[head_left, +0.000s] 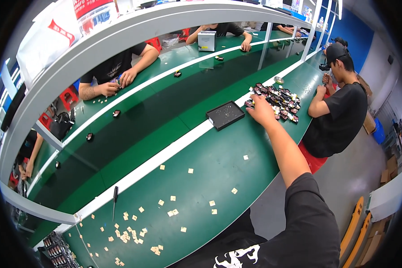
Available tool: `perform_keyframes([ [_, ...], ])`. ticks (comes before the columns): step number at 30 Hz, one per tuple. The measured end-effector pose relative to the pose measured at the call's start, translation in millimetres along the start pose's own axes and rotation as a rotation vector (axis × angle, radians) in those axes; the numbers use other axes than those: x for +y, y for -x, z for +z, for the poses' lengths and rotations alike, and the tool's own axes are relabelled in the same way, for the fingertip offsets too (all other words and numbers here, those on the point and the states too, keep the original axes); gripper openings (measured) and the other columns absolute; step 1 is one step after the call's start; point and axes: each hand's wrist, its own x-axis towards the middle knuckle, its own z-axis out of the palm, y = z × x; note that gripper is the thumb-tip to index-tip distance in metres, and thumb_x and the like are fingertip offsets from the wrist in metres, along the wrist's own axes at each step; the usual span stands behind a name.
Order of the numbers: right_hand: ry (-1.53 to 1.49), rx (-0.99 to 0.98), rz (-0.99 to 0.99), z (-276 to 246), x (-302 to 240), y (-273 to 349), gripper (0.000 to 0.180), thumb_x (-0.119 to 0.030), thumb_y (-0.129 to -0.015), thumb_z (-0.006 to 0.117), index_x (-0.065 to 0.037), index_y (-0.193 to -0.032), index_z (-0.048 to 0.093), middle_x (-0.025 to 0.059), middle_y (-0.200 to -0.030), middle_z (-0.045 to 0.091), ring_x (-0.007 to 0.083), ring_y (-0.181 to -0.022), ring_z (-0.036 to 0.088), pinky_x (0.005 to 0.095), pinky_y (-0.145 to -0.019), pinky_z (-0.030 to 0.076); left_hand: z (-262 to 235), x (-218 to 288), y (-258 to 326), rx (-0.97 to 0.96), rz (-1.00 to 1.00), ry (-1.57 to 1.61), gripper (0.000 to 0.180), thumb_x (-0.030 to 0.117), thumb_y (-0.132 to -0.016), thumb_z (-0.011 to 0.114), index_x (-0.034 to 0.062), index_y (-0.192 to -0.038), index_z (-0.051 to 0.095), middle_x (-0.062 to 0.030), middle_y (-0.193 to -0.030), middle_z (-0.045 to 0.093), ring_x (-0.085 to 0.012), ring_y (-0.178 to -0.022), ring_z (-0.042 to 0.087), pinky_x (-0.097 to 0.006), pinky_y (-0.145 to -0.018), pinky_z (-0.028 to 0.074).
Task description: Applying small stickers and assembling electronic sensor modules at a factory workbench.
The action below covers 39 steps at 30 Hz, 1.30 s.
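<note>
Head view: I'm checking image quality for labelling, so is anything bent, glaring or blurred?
Head view: the white shelf rail bows with fisheye distortion; soft glare streaks the green bench; the right hand at the parts pile looks fairly sharp.

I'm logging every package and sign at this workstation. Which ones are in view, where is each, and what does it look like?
White plastic bag: on the overhead shelf, upper left; crumpled, with a red mark.
Red-and-white banner: behind the shelf's top edge; curved, with white print.
Small grey box: upright on the far green bench; cube-like, pale metallic.
Cardboard boxes: on the floor at far right; brown, stacked.
No screens visible.
</note>
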Motion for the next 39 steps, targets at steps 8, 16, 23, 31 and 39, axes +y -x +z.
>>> perform_keyframes([
  [8,-0.115,-0.260,0.150,18,27,-52,0.050,-0.030,-0.075,0.075,0.004,-0.111,0.066,0.0250,-0.112,0.069,0.0377,-0.105,0.068,0.0445,-0.093,0.053,-69,85,-4,0.219,0.329,-0.181,0.030,0.030,-0.086,0.070,0.0007,-0.083,0.076,-0.0192,-0.082,0.070,-0.0377,-0.082,0.065,-0.046,-0.078,0.052],
  [16,-0.269,-0.160,0.126,-12,23,-37,0.043,-0.027,-0.067,0.079,0.004,-0.093,0.065,0.0225,-0.091,0.071,0.0363,-0.087,0.071,0.0421,-0.078,0.055,-66,112,17,-0.063,0.024,0.122,0.033,0.034,-0.088,0.068,0.0051,-0.101,0.076,-0.0200,-0.094,0.073,-0.0354,-0.088,0.067,-0.045,-0.074,0.051],
  [23,-0.748,-0.624,-0.417,-87,-182,162,0.031,-0.018,-0.077,0.082,-0.007,-0.100,0.064,0.0119,-0.101,0.067,0.0286,-0.097,0.069,0.0388,-0.083,0.056,-80,236,84,-1.002,-0.343,1.734,0.041,0.014,-0.104,0.059,-0.0053,-0.140,0.052,-0.0189,-0.120,0.069,-0.0215,-0.096,0.069,-0.031,-0.082,0.057],
  [31,-0.964,-0.864,-0.632,-90,-286,297,0.035,-0.022,-0.086,0.079,-0.007,-0.111,0.059,0.0120,-0.117,0.058,0.0332,-0.088,0.066,0.0409,-0.069,0.054,-59,283,69,-1.482,-0.358,1.979,0.051,-0.001,-0.100,0.054,-0.0018,-0.150,0.042,-0.0130,-0.128,0.062,-0.0181,-0.106,0.066,-0.030,-0.082,0.057],
  [39,-0.815,-0.682,-0.790,-88,-301,322,0.011,-0.009,-0.089,0.074,-0.005,-0.097,0.067,0.0082,-0.094,0.064,0.0276,-0.076,0.065,0.0388,-0.064,0.052,-42,245,78,-1.031,0.142,1.550,0.053,-0.005,-0.097,0.054,0.0016,-0.149,0.045,-0.0122,-0.126,0.067,-0.0141,-0.091,0.065,-0.027,-0.078,0.054],
])
